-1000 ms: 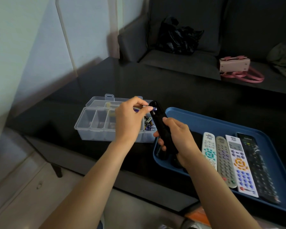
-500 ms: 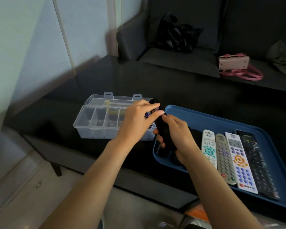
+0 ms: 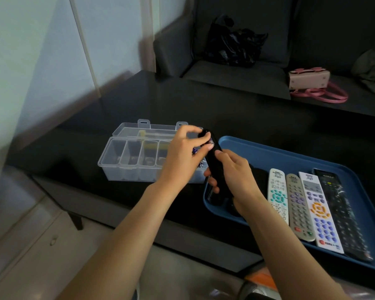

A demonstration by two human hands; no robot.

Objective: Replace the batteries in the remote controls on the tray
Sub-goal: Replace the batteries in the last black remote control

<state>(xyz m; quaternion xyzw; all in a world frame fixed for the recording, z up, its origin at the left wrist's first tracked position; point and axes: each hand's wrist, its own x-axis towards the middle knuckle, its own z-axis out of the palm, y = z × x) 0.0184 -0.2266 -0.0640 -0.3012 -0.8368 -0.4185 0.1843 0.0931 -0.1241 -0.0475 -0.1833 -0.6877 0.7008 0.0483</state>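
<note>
Step in hand: fitting a battery into the black remote (image 3: 214, 167), as judged from the hand positions.
Right hand (image 3: 236, 178): wrapped around the lower half of the black remote, holding it above the left end of the blue tray (image 3: 290, 156).
Left hand (image 3: 182, 156): fingers curled at the remote's upper end, apparently pinching a small purple battery (image 3: 194, 150); the contact point was partly hidden.
Technique: keep the body steady in the right hand, match polarity, seat the spring end first, then press flat.
Orientation: the long axis ran from near the person up and away, the far end tilted slightly left toward the clear compartment box (image 3: 134, 161) on the tabletop (image 3: 225, 109).
Remaining units: four remotes (image 3: 299, 206) lay side by side in the tray, lengthwise.
</note>
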